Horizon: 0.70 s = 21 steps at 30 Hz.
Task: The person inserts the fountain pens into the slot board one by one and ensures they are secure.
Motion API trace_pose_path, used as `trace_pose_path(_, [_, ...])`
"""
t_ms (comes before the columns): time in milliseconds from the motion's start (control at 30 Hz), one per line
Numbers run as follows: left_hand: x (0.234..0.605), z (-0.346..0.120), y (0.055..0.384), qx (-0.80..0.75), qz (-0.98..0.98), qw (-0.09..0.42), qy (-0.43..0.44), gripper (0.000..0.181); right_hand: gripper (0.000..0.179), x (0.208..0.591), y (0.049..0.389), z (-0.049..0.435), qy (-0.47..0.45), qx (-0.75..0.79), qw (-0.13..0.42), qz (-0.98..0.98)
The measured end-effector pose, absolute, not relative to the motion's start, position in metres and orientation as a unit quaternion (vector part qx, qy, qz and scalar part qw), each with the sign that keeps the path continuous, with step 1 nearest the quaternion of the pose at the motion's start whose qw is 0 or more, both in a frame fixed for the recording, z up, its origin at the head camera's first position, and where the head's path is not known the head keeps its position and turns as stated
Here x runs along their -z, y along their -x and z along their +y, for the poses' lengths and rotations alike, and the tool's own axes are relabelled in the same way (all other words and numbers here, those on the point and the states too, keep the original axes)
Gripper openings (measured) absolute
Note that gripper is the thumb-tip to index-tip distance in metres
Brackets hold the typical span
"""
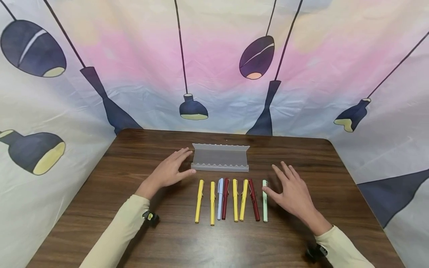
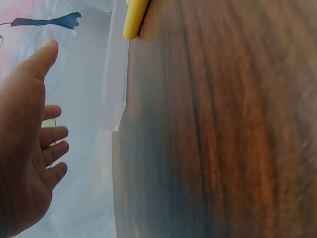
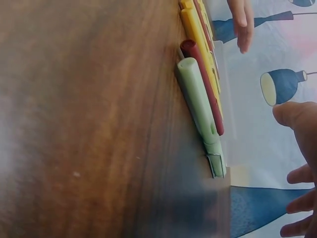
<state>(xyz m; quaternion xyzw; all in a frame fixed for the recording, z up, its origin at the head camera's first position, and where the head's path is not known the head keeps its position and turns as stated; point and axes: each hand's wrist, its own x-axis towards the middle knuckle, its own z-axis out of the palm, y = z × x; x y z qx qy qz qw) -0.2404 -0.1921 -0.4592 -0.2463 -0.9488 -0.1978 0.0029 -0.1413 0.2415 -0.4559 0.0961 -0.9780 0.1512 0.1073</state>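
A clear pen tray [image 1: 220, 169] with scalloped edges lies on the wooden table. In front of it is a row of capped pens: a yellow pen [image 1: 199, 203] at the left end, then more yellow ones, a light blue pen [image 1: 220, 201], two dark red pens, and a light green pen [image 1: 265, 204] at the right end. My left hand [image 1: 169, 170] holds nothing, fingers extended beside the tray's left end. With spread fingers, my right hand [image 1: 295, 193] is nearest the green pen; in the right wrist view the thumb [image 3: 292, 115] is apart from that pen.
The brown wooden table [image 1: 161, 238] carries the tray and the pens. A cloth printed with hanging lamps [image 1: 221, 67] stands behind its far edge and at the sides. Dark wrist devices sit at both cuffs.
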Motion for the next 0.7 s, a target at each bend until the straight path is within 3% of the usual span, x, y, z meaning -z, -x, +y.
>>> trace_pose_path(700, [0.468, -0.188, 0.279, 0.254, -0.924, -0.045, 0.281, 0.071, 0.068, 0.47, 0.125, 0.232, -0.058, -0.24, 0.119, -0.962])
